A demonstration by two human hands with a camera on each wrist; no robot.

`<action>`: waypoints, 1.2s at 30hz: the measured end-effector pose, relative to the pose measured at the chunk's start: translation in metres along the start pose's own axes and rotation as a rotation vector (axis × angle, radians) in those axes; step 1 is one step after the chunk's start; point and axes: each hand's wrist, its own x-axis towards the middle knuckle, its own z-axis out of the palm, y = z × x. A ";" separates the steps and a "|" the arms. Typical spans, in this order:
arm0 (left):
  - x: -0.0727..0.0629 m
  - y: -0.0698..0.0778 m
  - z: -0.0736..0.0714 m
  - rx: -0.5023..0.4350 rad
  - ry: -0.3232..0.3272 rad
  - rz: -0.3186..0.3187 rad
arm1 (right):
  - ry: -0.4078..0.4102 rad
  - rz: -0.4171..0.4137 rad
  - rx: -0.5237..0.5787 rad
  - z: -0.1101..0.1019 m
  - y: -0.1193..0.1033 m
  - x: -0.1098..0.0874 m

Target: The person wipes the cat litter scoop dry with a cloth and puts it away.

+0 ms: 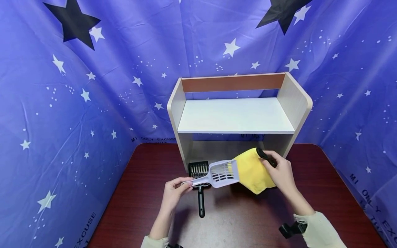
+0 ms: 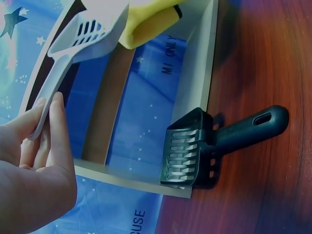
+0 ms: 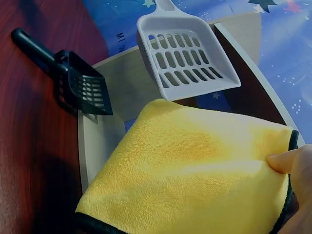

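Observation:
My left hand (image 1: 175,191) pinches the handle end of a pale grey slotted litter scoop (image 1: 222,174), raised above the table with its head toward the right. In the right wrist view the scoop's slots (image 3: 180,57) show clearly. My right hand (image 1: 280,169) holds a yellow cloth (image 1: 252,171) with dark edging by one edge, thumb on top, and the cloth hangs down right beside the scoop's head. A black litter scoop (image 2: 183,151) lies at the shelf's left front, its handle (image 1: 201,203) pointing toward me.
Behind the hands stands a two-level shelf unit with a white board (image 1: 235,115) and pale wooden sides (image 1: 296,103). It rests on a dark red table (image 1: 149,172). A blue-purple star-printed curtain (image 1: 124,69) surrounds the table.

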 end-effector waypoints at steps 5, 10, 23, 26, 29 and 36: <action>0.000 -0.004 0.002 0.018 -0.092 0.005 | -0.040 0.012 0.080 0.001 -0.008 0.002; -0.001 -0.006 0.005 0.018 -0.147 0.002 | -0.121 0.014 0.168 0.002 -0.021 0.001; 0.000 -0.009 0.014 0.013 -0.189 0.068 | -0.329 -0.120 0.240 0.011 -0.034 -0.004; 0.001 -0.011 0.014 0.005 -0.215 0.126 | -0.398 -0.160 0.271 0.012 -0.033 -0.005; 0.001 -0.011 0.015 0.014 -0.203 0.125 | -0.455 -0.220 0.308 0.014 -0.032 -0.005; 0.000 -0.007 0.018 0.053 -0.094 0.026 | -0.579 -0.314 0.376 0.015 -0.025 -0.005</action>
